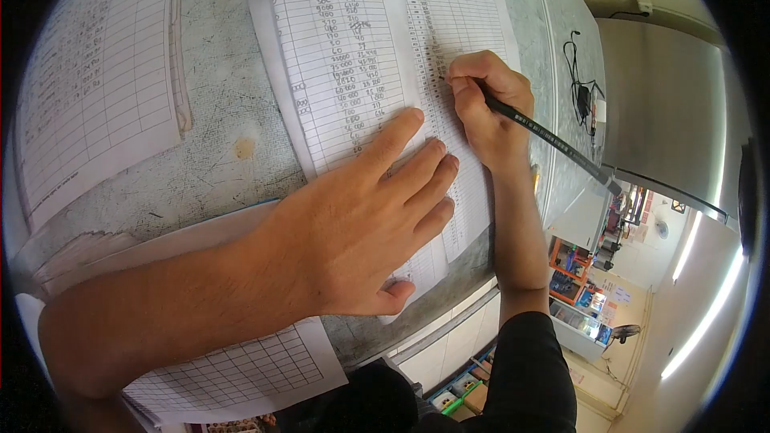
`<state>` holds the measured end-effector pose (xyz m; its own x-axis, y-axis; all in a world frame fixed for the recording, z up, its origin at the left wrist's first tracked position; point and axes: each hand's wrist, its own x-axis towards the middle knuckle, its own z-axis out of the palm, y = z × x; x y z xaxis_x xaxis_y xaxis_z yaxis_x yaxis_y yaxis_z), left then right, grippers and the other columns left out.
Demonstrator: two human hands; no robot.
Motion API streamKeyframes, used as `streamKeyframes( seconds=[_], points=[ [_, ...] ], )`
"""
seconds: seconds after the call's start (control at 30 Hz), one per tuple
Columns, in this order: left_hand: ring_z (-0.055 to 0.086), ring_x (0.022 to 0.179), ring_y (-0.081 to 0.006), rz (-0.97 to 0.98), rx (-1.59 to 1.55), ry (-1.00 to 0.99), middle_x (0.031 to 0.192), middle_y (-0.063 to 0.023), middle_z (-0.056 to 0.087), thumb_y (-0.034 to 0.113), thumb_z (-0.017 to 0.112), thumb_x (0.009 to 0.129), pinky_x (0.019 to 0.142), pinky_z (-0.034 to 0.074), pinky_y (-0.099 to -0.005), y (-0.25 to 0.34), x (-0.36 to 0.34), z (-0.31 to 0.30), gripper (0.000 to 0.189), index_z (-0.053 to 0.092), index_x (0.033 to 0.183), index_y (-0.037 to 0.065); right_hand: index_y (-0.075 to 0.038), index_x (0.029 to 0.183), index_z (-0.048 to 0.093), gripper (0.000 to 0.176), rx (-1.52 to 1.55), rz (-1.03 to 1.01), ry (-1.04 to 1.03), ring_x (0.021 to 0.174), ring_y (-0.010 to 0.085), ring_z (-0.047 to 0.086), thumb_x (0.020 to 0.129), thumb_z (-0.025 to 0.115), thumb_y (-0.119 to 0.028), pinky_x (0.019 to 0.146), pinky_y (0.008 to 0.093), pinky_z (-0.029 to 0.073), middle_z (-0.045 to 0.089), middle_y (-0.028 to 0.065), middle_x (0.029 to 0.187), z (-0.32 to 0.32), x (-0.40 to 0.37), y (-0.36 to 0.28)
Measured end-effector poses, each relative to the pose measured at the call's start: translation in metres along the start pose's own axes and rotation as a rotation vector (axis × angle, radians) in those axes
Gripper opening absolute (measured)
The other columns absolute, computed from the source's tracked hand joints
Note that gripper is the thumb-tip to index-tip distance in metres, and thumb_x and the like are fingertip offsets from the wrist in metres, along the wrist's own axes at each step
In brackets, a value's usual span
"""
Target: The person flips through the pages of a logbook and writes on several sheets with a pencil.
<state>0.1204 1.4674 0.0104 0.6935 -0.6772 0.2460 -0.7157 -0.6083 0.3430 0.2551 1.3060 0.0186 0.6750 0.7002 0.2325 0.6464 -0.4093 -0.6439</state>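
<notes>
My right hand [489, 104] is closed around a black pencil [553, 142], its tip end hidden by my fingers over a printed form [465, 16] with a narrow table grid. Spread out flat, my left hand [385, 208] presses on a second sheet [337, 56] filled with handwritten numbers in columns. The fingertips of that hand reach the edge where the two sheets meet. Under my left forearm lies another gridded sheet [241, 369], partly covered by the arm.
A stack of handwritten sheets [96, 72] lies at the left on the scuffed grey table [216, 104]. Toward the table's right edge are a black cable [575, 72] and a small yellow object [536, 176]. Shelves with goods [569, 261] and a fan [626, 333] stand farther off.
</notes>
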Motion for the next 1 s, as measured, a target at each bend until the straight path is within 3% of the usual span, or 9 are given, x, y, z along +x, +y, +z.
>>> streamKeyframes(
  seconds=[0.7, 0.8, 0.9, 1.0],
  points=[
    [0.044, 0.123, -0.0312, 0.004, -0.033, 0.027, 0.128, -0.0199, 0.053, 0.056, 0.061, 0.077, 0.109, 0.02, -0.0543, -0.0009, -0.0007, -0.001, 0.066, 0.061, 0.117, 0.003, 0.0, 0.079, 0.058, 0.01, -0.003, 0.021, -0.034, 0.057, 0.0056, 0.045, 0.077, 0.05, 0.006, 0.051, 0.0206, 0.037, 0.057, 0.003, 0.069, -0.003, -0.0016, -0.0018],
    [0.044, 0.123, -0.0311, -0.003, -0.053, 0.025, 0.128, -0.0196, 0.053, 0.056, 0.06, 0.078, 0.109, 0.02, -0.0538, -0.0013, -0.0009, -0.0014, 0.065, 0.061, 0.117, 0.004, -0.001, 0.08, 0.057, 0.007, 0.069, 0.024, 0.015, 0.053, 0.0074, 0.048, 0.075, 0.055, 0.003, 0.05, 0.0223, 0.039, 0.054, 0.0026, 0.061, -0.0034, -0.0014, 0.0005],
    [0.044, 0.123, -0.0308, -0.004, -0.026, 0.023, 0.127, -0.0194, 0.053, 0.056, 0.059, 0.078, 0.109, 0.02, -0.0536, -0.0012, -0.0005, -0.003, 0.065, 0.061, 0.118, 0.004, 0.0, 0.08, 0.059, 0.009, 0.055, 0.025, 0.056, 0.057, 0.0052, 0.046, 0.08, 0.051, 0.005, 0.052, 0.0206, 0.038, 0.06, 0.0033, 0.071, -0.0029, -0.0054, 0.0048],
    [0.044, 0.123, -0.0304, 0.0, -0.023, 0.024, 0.128, -0.0191, 0.053, 0.057, 0.059, 0.078, 0.109, 0.02, -0.0536, -0.0009, -0.001, -0.0017, 0.066, 0.06, 0.118, 0.004, 0.0, 0.08, 0.058, 0.009, 0.001, 0.056, 0.023, 0.056, 0.0051, 0.046, 0.079, 0.051, 0.005, 0.051, 0.021, 0.038, 0.058, 0.0026, 0.069, -0.0024, -0.004, -0.0006]
  ],
)
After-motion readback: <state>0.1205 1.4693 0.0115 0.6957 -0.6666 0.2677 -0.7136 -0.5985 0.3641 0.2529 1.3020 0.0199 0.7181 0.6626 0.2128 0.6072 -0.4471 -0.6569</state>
